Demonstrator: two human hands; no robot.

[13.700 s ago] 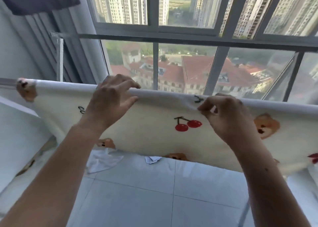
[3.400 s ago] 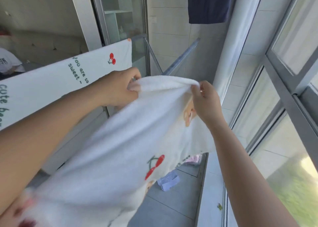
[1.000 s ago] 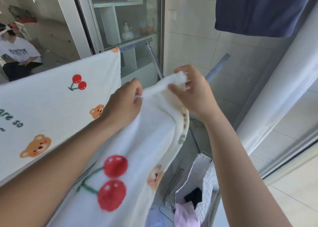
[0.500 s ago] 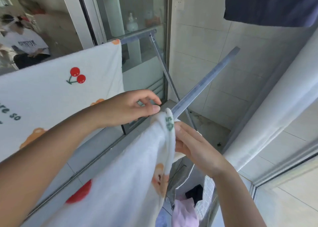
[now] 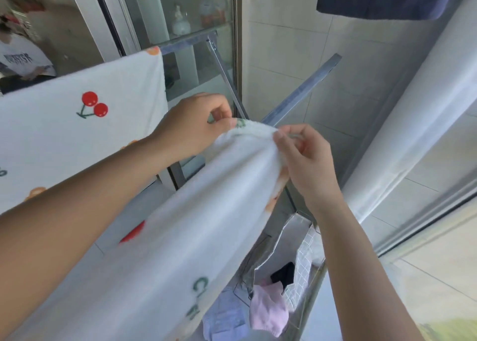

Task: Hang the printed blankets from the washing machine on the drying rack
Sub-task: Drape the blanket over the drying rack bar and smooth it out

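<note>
Two printed blankets: one point(image 5: 77, 123) hangs on the far rail, one point(image 5: 196, 227) lies over the near rail point(image 5: 299, 95). Left hand point(image 5: 191, 126) and right hand point(image 5: 307, 157) each pinch its top edge.

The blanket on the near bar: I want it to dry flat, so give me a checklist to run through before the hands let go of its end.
1. Left hand pinching the end of the near blanket: ok.
2. Right hand pinching the same end: ok.
3. Blanket draped over the near bar: ok, the bar emerges past its end.
4. End spread flat: not ok, it is bunched between the hands.
5. Both sides hanging evenly: cannot tell, the lower edges are hidden.
6. Apart from the far blanket: ok, a gap shows between them.
</note>
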